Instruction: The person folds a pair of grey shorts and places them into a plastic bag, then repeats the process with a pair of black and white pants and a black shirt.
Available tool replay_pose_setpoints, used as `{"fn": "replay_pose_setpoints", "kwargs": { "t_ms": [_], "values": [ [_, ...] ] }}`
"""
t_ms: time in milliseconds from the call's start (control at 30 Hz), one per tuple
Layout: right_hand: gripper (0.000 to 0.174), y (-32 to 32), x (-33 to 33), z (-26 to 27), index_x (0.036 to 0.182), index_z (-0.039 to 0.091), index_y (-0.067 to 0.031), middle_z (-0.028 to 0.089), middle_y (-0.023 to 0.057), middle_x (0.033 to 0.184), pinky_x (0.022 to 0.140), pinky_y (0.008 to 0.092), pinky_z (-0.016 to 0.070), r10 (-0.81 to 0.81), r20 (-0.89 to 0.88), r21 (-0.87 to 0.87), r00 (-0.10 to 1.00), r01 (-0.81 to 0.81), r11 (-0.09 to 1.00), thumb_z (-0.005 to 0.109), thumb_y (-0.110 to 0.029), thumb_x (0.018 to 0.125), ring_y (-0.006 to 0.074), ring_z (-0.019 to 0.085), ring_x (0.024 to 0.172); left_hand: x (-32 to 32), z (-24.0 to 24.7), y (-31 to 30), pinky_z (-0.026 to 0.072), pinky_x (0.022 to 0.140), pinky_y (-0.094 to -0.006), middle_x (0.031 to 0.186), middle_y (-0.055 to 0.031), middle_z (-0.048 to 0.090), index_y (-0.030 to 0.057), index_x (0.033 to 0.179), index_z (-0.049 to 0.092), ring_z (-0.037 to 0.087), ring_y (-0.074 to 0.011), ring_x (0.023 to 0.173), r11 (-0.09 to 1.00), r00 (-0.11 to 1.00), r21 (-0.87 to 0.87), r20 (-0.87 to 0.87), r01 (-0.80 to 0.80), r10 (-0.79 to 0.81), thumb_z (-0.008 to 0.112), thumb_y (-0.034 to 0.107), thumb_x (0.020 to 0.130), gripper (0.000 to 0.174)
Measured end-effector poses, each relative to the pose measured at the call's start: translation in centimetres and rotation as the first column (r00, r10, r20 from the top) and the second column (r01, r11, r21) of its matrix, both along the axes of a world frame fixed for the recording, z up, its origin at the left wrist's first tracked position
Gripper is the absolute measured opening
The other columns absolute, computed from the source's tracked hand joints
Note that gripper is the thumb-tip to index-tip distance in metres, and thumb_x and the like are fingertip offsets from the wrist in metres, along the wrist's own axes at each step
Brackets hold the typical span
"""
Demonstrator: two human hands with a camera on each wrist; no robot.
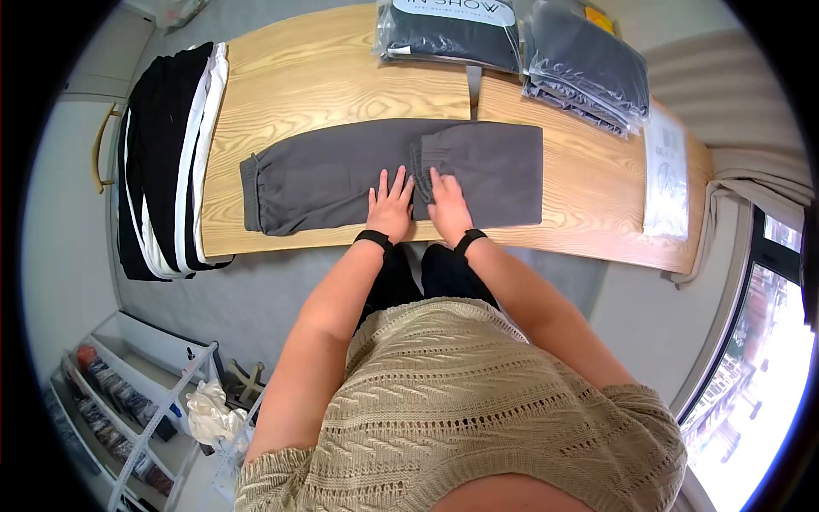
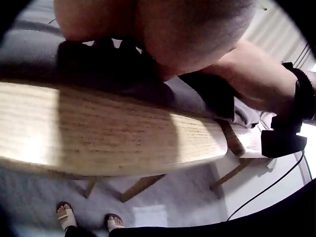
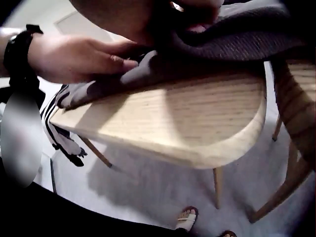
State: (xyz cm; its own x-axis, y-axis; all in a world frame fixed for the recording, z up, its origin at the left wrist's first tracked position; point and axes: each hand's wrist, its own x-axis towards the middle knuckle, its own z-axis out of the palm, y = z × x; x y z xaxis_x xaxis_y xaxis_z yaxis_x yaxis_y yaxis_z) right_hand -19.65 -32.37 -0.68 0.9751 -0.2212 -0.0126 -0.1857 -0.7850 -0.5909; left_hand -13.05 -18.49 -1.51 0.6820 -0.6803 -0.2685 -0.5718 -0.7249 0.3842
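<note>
Dark grey trousers point(image 1: 333, 171) lie lengthwise along the front of the wooden table, with their right part folded over to the left. The folded part ends in a gathered elastic edge point(image 1: 429, 155) near the middle. My left hand point(image 1: 390, 213) lies palm down on the cloth just left of that edge, fingers spread. My right hand point(image 1: 450, 209) rests on the folded part, its fingertips at the gathered edge. In the right wrist view the left hand point(image 3: 74, 59) presses near the table's front edge, while the right hand point(image 3: 118, 19) overlaps the bunched cloth.
Black and white garments point(image 1: 171, 154) drape over the table's left end. Bagged dark clothes point(image 1: 448, 38) and a second bagged stack point(image 1: 589, 64) sit at the back right. A flat clear packet point(image 1: 665, 179) lies at the right end. A narrow gap point(image 1: 474, 90) splits the wooden tabletop point(image 1: 299, 77).
</note>
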Motion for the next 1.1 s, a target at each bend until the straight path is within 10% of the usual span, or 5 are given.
{"fn": "replay_pose_setpoints", "kwargs": {
  "t_ms": [333,500,633,767,1100],
  "values": [
    [0.065,1.5,-0.2,-0.6,0.137,0.033,0.0002,0.045,0.0155,0.121,0.091,0.0360,0.0416,0.051,-0.037,-0.346,0.998,-0.060,0.936,0.054,-0.006,0.076,0.0285,0.047,0.108,0.9,-0.1,0.6,0.0234,0.104,-0.0604,0.152,-0.0082,0.017,0.0132,0.140,0.033,0.014,-0.0387,0.138,0.999,0.995,-0.045,-0.097,-0.002,-0.002,0.053,0.013,0.087,0.057],
    [0.066,1.7,-0.5,0.1,0.137,0.032,0.0010,0.042,0.0152,0.128,0.093,0.0378,0.0392,0.071,-0.117,-0.319,0.991,-0.105,0.942,0.058,-0.019,0.080,0.0280,0.046,0.110,4.1,1.1,5.3,0.0344,0.104,-0.0426,0.135,-0.0143,0.046,0.0065,0.118,0.056,0.041,-0.0332,0.127,0.784,0.953,-0.546,-0.227,-0.295,0.200,0.053,0.004,0.085,0.033],
    [0.069,2.0,-0.9,0.3,0.138,0.030,0.0016,0.041,0.0166,0.130,0.093,0.0382,0.0380,0.102,-0.086,-0.333,0.991,-0.125,0.935,0.059,-0.026,0.082,0.0280,0.044,0.113,7.6,2.8,13.4,0.0360,0.098,-0.0448,0.121,-0.0205,0.052,0.0016,0.110,0.057,0.046,-0.0381,0.114,0.786,0.758,-0.477,0.316,-0.393,0.571,0.058,0.006,0.080,0.030],
    [0.061,2.3,-0.7,0.2,0.138,0.031,0.0035,0.042,0.0155,0.129,0.089,0.0336,0.0404,0.106,-0.190,-0.476,0.976,-0.187,0.860,0.050,-0.015,0.082,0.0253,0.046,0.110,9.5,1.6,19.9,0.0354,0.097,-0.0462,0.123,-0.0235,0.048,0.0015,0.126,0.046,0.043,-0.0394,0.116,0.597,0.473,-0.242,0.419,-0.765,0.775,0.067,0.027,0.081,0.056],
    [0.056,3.5,0.0,0.4,0.135,0.039,0.0029,0.046,0.0145,0.123,0.077,0.0265,0.0444,0.055,-0.241,-0.732,0.969,-0.219,0.645,0.047,-0.016,0.083,0.0192,0.049,0.096,14.5,-3.3,25.7,0.0457,0.086,-0.0398,0.108,-0.0233,0.061,-0.0085,0.116,0.052,0.059,-0.0351,0.099,0.508,0.527,-0.142,-0.252,-0.850,0.812,0.071,0.031,0.078,0.059]
  ]
}}
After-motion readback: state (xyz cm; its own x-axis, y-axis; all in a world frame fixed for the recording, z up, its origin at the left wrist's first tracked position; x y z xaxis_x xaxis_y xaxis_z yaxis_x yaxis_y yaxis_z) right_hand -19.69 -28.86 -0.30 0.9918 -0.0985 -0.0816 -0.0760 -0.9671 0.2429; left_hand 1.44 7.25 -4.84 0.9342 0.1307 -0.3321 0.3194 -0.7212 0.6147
